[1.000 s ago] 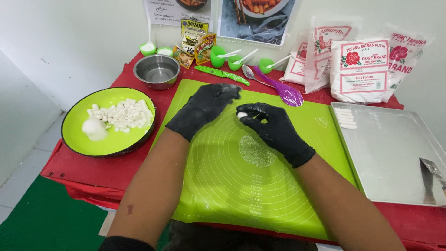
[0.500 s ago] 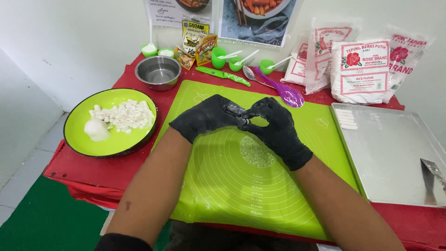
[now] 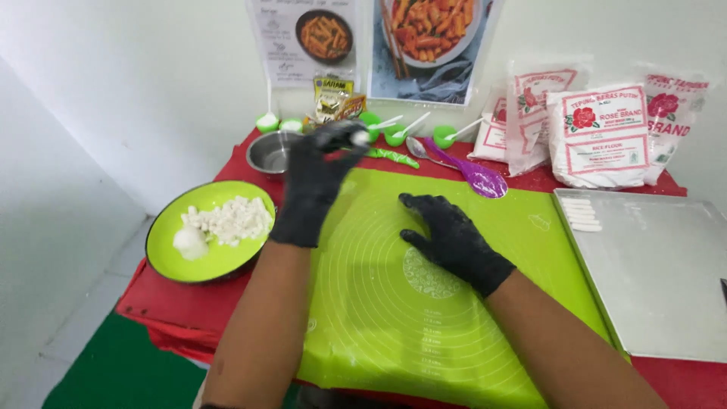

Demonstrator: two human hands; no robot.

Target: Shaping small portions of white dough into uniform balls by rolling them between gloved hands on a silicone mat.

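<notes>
The left hand (image 3: 314,182) is up in the air, its fingers pinching a small white dough piece (image 3: 359,138). The right hand (image 3: 447,238) lies on the green mat (image 3: 379,303) with fingers spread.

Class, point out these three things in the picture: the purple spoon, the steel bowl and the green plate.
Purple spoon (image 3: 485,180), head view, on its bowl.
Steel bowl (image 3: 266,155), head view, on its inner wall.
Green plate (image 3: 227,257), head view, on bare surface near the front rim.
</notes>
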